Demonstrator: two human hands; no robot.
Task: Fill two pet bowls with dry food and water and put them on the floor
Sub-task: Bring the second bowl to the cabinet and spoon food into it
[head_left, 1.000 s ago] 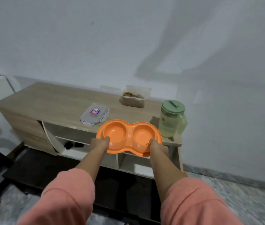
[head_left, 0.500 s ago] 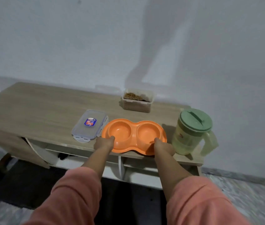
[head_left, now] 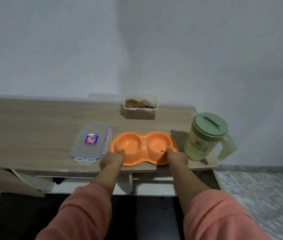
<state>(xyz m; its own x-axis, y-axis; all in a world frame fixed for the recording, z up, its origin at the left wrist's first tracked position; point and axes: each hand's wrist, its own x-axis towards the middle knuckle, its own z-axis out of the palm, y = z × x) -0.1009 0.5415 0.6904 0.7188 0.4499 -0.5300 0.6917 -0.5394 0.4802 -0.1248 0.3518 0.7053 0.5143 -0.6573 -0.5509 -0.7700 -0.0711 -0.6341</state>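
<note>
Standing before you is a long wooden table [head_left: 33, 129] set against the wall, with everything gathered toward its right end. At the far right sits a pale jug [head_left: 204, 141] with a green lid, handle pointing right. Left of it, at the near edge, lies the orange double pet bowl [head_left: 144, 144], both wells bare. Your left hand [head_left: 111, 159] grips its near-left rim, thumb on top; your right hand [head_left: 177, 157] grips its near-right rim the same way, so your hands are apart, one at each end. Just left of the bowl lies a clear container lid [head_left: 91, 142] with a blue label. Farther back, near the wall, an open tub of dry food [head_left: 140, 108] stands.
</note>
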